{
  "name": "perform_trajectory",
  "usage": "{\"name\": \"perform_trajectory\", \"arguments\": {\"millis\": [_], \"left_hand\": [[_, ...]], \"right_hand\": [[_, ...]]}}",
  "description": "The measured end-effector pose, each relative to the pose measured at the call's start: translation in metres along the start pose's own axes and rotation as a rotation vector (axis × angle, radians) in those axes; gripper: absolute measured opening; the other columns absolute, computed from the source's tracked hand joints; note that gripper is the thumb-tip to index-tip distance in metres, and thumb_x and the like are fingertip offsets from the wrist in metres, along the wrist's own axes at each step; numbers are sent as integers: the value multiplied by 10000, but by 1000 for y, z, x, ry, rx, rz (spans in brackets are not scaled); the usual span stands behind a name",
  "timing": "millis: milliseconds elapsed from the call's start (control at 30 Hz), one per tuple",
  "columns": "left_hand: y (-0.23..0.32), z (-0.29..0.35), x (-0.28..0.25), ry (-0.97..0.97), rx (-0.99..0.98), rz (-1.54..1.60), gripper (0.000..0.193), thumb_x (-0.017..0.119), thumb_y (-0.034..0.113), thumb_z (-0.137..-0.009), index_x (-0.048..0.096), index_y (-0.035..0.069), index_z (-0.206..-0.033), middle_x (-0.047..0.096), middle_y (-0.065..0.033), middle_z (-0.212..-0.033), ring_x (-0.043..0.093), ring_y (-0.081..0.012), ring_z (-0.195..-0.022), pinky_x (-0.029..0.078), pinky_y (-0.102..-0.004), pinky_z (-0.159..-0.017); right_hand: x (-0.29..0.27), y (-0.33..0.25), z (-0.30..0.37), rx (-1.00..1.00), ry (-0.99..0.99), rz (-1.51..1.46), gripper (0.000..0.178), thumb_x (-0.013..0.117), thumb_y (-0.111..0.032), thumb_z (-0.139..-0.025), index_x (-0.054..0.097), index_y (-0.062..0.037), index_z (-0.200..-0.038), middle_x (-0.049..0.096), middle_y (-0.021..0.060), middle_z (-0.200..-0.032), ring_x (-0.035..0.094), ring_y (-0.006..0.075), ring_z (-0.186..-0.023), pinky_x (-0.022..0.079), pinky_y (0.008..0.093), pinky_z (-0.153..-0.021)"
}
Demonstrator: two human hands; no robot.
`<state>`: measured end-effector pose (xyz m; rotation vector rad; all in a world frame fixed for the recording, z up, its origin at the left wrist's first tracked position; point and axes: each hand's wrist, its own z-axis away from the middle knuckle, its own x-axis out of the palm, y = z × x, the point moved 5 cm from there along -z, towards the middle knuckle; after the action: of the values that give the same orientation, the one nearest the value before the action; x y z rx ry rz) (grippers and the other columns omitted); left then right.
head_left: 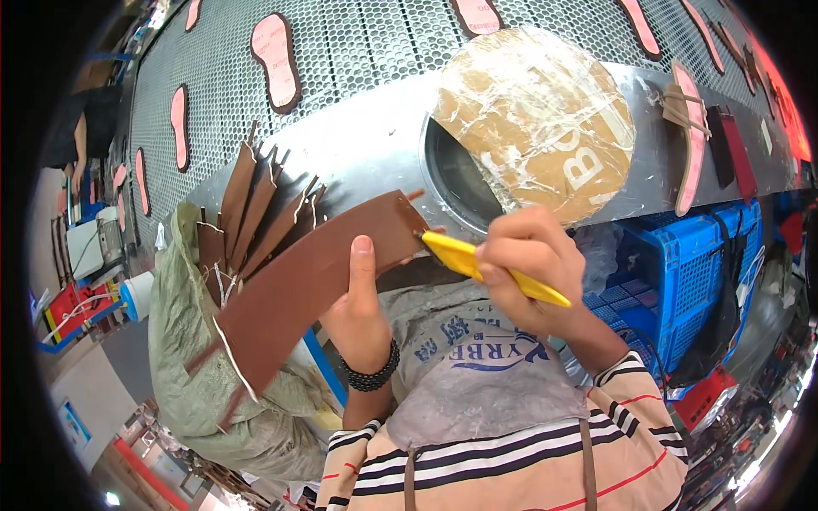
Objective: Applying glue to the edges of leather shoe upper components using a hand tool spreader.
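My left hand (362,315), a dark beaded bracelet at its wrist, grips a long curved brown leather-like strip (315,255), thumb on top and fingers hidden beneath. The strip slants from lower left to upper right, with narrow tails at its ends and a white string across its lower end. In my right hand (537,264) is a flat yellow hand tool (460,255), pinched between thumb and fingers. Its far tip touches or nearly touches the strip's right end; the kind of working edge is unclear. More brown strips (256,200), tied with white string, lie just beyond.
A round basin (452,183) under a cardboard cover (537,119) stands on the metal ledge (341,145). Pink insoles (274,60) lie on the mesh conveyor (358,51) behind. A blue crate (703,289) sits right; a green sack (183,341) hangs left. Another person's arm (80,153) appears far left.
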<state>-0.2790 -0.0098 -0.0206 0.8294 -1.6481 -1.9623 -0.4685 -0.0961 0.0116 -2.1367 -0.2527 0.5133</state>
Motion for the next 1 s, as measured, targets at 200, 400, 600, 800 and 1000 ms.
{"name": "perform_trajectory", "arguments": {"millis": [200,400,600,800,1000], "left_hand": [[0,6,-3,89,5,18,207,597,114,-992,610,-51,-1116,650,-109,-1081,619,-165,-951,515,-303,-834],[6,10,3,-15,31,-129,214,569,96,-997,565,-44,-1158,610,-107,-1087,599,-173,-964,511,-304,-845],[21,20,17,-46,-21,-72,219,580,96,-988,572,-47,-1153,601,-108,-1097,577,-186,-1019,455,-317,-923],[18,17,12,-51,57,-144,201,592,99,-980,579,-41,-1125,600,-96,-1081,576,-181,-986,448,-314,-917],[9,13,2,-44,49,-69,248,541,195,-1007,594,-34,-1086,609,-94,-1018,574,-170,-916,446,-295,-853]], "right_hand": [[-12,3,7,14,210,190,187,696,6,-828,636,-25,-1002,608,110,-879,619,226,-693,502,321,-568],[-4,16,-5,63,39,141,135,625,-14,-926,600,-49,-1054,570,109,-937,631,219,-749,513,331,-618],[-2,-7,-13,-102,187,69,146,702,21,-834,639,-9,-963,612,121,-872,609,230,-725,494,307,-595],[-10,1,-2,-13,291,151,188,716,7,-821,645,-31,-991,615,119,-927,616,227,-713,504,299,-596],[-7,1,-3,-34,134,126,213,721,29,-786,663,-32,-982,627,125,-893,629,214,-687,512,314,-578]]}}
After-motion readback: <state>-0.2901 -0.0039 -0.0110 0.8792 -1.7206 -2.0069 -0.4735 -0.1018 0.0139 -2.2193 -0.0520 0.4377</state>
